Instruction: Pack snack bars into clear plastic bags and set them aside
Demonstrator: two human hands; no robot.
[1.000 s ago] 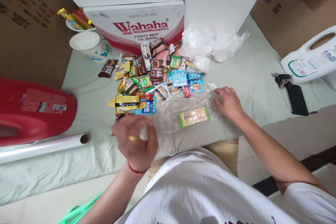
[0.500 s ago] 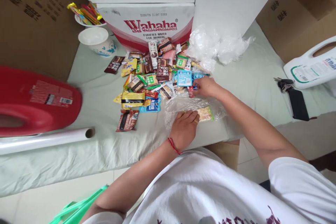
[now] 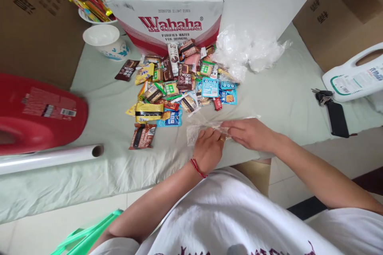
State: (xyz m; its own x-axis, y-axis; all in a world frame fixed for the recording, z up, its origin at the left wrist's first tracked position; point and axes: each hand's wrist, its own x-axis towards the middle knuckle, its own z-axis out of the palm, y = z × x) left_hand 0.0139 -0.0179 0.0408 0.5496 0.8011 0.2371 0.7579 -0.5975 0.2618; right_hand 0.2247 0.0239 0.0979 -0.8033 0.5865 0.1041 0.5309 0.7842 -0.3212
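Observation:
A clear plastic bag (image 3: 196,129) lies on the cloth near the table's front edge. My left hand (image 3: 209,145), with a ring and a red cord bracelet, presses on it with bent fingers close together. From the right, my right hand (image 3: 253,132) meets it, its fingers closed on the bag's edge beside my left fingertips. Whatever is inside the bag is mostly hidden under my hands. Just beyond is a pile of wrapped snacks, with a light blue packet (image 3: 210,87), a small red packet (image 3: 218,104) and a brown cocoa packet (image 3: 184,75) among them.
A Wahaha carton (image 3: 167,20) stands behind the pile, with crumpled clear bags (image 3: 239,50) to its right. At left are paper bowls (image 3: 101,38), a red jug (image 3: 42,115) and a plastic-film roll (image 3: 50,157). A white jug (image 3: 353,73), keys and a black case (image 3: 337,118) lie right.
My right hand has left the blue and red packets and come down to the plastic bag. The biscuit packet seen on the bag is now covered. My left hand stays in place.

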